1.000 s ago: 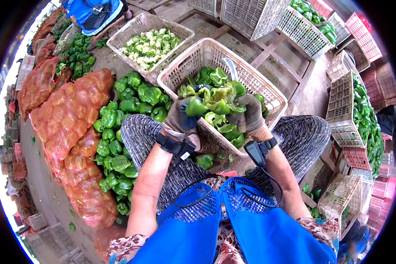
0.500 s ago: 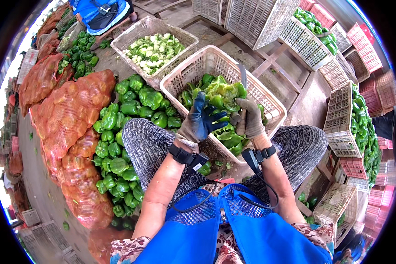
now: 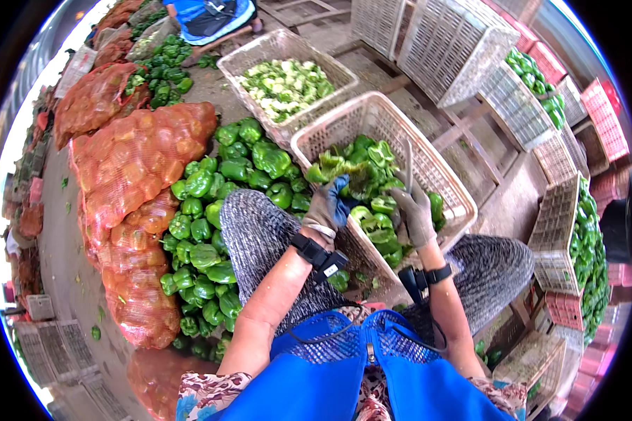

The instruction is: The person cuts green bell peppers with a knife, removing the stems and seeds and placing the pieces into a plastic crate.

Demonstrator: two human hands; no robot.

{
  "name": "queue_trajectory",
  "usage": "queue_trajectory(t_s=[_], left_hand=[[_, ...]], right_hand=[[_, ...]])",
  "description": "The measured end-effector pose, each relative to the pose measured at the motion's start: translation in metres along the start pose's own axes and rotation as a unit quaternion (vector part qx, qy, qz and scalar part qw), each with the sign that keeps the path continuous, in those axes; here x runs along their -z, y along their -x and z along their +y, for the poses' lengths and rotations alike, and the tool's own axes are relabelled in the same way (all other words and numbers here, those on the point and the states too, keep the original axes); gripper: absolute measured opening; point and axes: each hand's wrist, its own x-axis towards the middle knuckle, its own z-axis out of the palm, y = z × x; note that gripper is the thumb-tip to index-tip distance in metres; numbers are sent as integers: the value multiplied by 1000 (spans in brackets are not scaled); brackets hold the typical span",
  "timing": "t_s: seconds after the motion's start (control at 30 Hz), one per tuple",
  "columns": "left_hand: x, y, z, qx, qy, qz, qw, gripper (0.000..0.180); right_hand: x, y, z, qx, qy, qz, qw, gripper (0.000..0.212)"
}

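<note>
My left hand (image 3: 327, 206), in a worn grey glove with blue-coated fingers, is closed at the near left side of a white plastic crate (image 3: 309, 146). Its thumb and fingertips are on a torn-open green bell pepper (image 3: 359, 179); the rest of the grip is partly hidden. In my right hand (image 3: 415, 213), also gloved, is a knife (image 3: 409, 163), its grey blade pointing up and away. Cut and opened green peppers (image 3: 382, 237) fill part of the crate, below and between both hands. The crate stands just beyond my knees.
Whole green peppers (image 3: 202, 254) lie heaped at my left, beside orange mesh sacks (image 3: 137, 151). A second crate (image 3: 288, 130) holds pale green-white pieces (image 3: 286, 85). Empty-looking crates (image 3: 448, 52) stand far right; pepper-filled crates (image 3: 556, 235) line the right. A person in blue (image 3: 214, 19) sits far left.
The view has shifted, so the scene sits further right and lower. My left hand's spread fingers have curled in against the torn pepper. The knife stays in my right hand.
</note>
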Motion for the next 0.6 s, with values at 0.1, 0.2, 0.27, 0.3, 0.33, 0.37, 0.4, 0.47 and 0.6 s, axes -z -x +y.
queue_trajectory(t_s=[0.1, 0.2, 0.27, 0.3, 0.33, 0.37, 0.4, 0.47, 0.6], left_hand=[[40, -11, -5, 24, 58, 40, 997, 26], [80, -33, -16, 12, 61, 76, 995, 26], [73, -35, -1, 11, 77, 60, 995, 23], [65, -45, 12, 3, 58, 69, 996, 21], [39, -54, 35, -8, 14, -27, 1000, 21], [29, -68, 66, 24, 88, -63, 994, 23], [10, -91, 99, -43, 58, -58, 996, 27], [-28, -135, 164, -177, -1, -46, 983, 34], [-101, -174, 250, -191, -86, 239, 948, 31]], right_hand=[[6, -6, 12, -32, -48, 26, 998, 51], [12, -7, 19, -46, -86, 44, 994, 48], [14, -6, 21, -54, -94, 43, 993, 48], [16, -6, 22, -55, -83, 44, 994, 49], [20, -4, 21, -50, -73, 42, 995, 49], [21, -1, 20, -61, -80, 43, 994, 50], [20, -1, 19, -79, -89, 41, 992, 51], [21, -1, 19, -87, -86, 37, 992, 52], [24, -1, 9, -93, -110, 65, 987, 54]])
